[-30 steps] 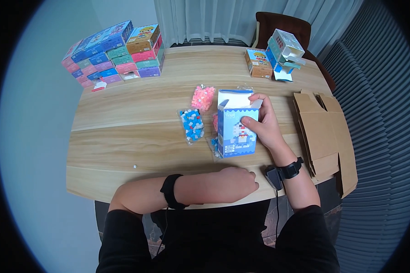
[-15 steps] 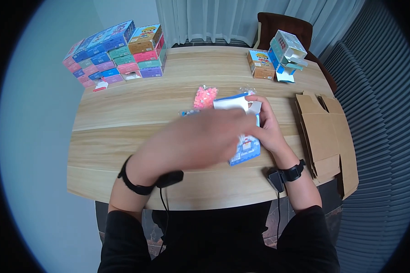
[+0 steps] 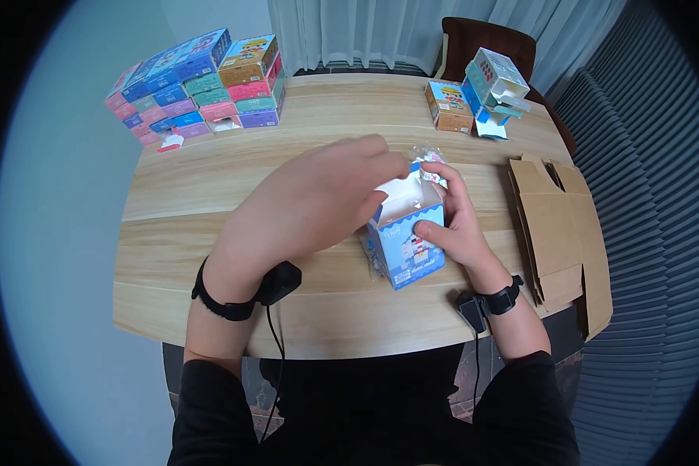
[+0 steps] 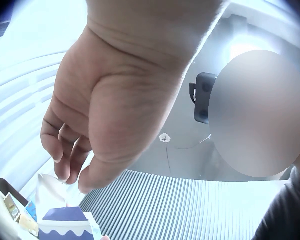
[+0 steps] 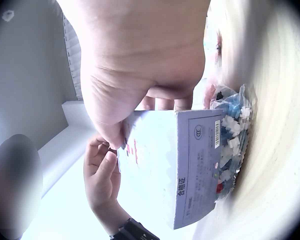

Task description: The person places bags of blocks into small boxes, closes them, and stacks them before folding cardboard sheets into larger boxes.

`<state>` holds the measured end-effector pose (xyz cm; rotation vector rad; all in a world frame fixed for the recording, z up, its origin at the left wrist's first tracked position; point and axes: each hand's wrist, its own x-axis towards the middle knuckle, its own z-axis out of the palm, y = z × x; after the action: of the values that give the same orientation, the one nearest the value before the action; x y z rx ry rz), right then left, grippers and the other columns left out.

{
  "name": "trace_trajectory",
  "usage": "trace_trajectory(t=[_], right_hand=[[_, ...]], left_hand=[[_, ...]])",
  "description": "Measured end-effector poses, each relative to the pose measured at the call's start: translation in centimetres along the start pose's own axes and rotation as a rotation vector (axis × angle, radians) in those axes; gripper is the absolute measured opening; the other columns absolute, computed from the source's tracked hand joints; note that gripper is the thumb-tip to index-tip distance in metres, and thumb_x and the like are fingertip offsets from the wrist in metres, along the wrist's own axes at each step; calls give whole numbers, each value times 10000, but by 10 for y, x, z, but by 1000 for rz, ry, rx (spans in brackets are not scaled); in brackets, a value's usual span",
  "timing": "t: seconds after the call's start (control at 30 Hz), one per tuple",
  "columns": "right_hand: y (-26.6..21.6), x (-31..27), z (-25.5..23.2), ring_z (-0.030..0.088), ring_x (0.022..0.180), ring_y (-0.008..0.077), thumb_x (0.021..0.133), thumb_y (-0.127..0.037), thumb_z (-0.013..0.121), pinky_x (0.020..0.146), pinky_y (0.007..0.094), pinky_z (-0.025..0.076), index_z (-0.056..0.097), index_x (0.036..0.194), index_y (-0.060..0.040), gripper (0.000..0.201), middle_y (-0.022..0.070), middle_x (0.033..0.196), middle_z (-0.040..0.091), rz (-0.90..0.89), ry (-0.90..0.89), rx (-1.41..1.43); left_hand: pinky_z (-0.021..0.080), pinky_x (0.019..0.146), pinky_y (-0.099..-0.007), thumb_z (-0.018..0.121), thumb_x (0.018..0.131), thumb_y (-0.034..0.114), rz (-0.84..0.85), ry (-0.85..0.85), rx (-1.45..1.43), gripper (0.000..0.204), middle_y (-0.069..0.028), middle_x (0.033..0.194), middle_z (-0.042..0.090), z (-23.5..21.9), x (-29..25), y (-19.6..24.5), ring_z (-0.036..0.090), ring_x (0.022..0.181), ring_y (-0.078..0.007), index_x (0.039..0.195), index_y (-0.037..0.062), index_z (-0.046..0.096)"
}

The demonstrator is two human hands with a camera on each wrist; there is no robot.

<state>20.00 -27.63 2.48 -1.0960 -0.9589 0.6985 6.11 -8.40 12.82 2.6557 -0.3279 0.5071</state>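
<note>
In the head view my right hand (image 3: 464, 233) grips the blue box (image 3: 412, 252), thumb on its printed front and fingers at the far side. The box stands tilted with its top open and white inside. My left hand (image 3: 311, 194) is over the opening, fingers bent and thumb apart from them; in the left wrist view its fingertips (image 4: 72, 175) hang just above a white flap (image 4: 49, 197). Whether they touch it is unclear. A clear bag of blue and white pieces (image 5: 232, 135) lies against the box in the right wrist view.
Coloured boxes (image 3: 202, 89) are stacked at the back left. An orange box (image 3: 449, 109) and opened boxes (image 3: 495, 81) stand back right. Flattened cardboard (image 3: 555, 233) lies at the right edge. A bag with white pieces (image 3: 429, 158) lies behind the box.
My left hand has come up from the table's front edge to the box's opening. The box has tilted, its open top turning more toward the head camera, while my right hand keeps its grip.
</note>
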Motion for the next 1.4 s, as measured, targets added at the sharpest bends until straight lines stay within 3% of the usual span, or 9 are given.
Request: trace_trajectory(t=[0.23,0.43,0.53,0.73,1.03,1.4], right_hand=[[8,0,-8,582,1064,140,812,27,711,872,283,500,380,1236,-83,548,117,1209,570,-109,37,45],[10,0,-6,586,1041,123,826,34,698,866,273,503,411,1210,-65,490,106,1194,571,-79,39,-1],[13,0,-8,588,1032,124,830,37,693,862,277,506,407,1206,-68,484,98,1173,579,-66,46,18],[12,2,-5,591,1029,134,830,40,692,857,286,511,362,1215,-83,521,110,1160,587,-80,72,40],[7,4,-3,611,1046,181,833,39,684,869,309,521,318,1285,-87,595,163,1187,598,-52,84,38],[10,1,-5,601,1075,175,844,31,672,890,306,511,351,1309,-78,576,148,1210,590,-34,70,11]], left_hand=[[497,807,-380,651,843,151,-79,-62,54,376,-127,1058,611,-2,-2,2,599,963,-322,1188,46,546],[492,812,-403,645,858,179,-106,-60,58,358,-133,1035,632,8,2,2,602,950,-333,1180,52,554],[489,814,-410,625,875,180,-121,-158,13,291,-134,1020,641,1,5,8,605,961,-336,1132,48,585],[487,812,-418,585,896,161,-43,-67,31,191,-142,975,632,10,9,3,602,935,-342,1027,30,634],[487,797,-423,579,894,147,-38,-48,4,179,-129,965,618,18,10,4,598,931,-339,1016,31,641],[483,760,-421,571,874,86,62,7,17,174,-140,904,596,25,7,3,591,888,-334,1023,33,643]])
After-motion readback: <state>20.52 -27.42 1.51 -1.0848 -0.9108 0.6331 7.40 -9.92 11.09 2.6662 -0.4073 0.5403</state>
